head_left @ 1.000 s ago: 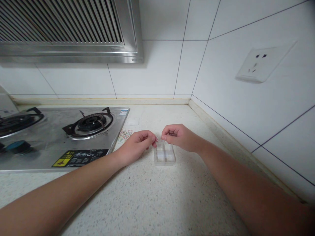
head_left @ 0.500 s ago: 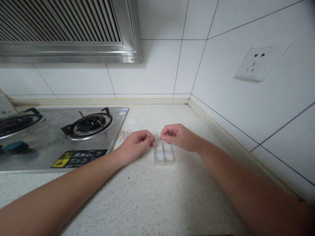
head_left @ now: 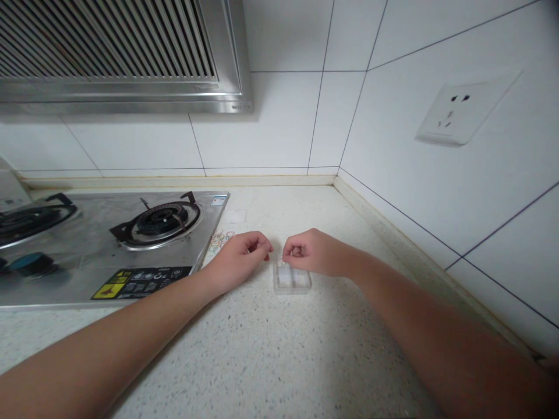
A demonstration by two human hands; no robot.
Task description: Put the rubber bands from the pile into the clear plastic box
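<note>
our right hand [head_left: 312,255], pinched shut, rests over the clear box [head_left: 293,281], left hand [head_left: 240,257] pinched beside it; steady aim matters.

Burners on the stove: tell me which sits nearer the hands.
The fully visible burner by the stove's right edge, close to the left hand; the other burner sits far left.

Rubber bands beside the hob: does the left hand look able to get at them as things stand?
Probably yes. The coloured rubber bands lie loose on the countertop just beyond the left hand, with nothing between them. The hand is curled shut, so it would have to open first.
</note>
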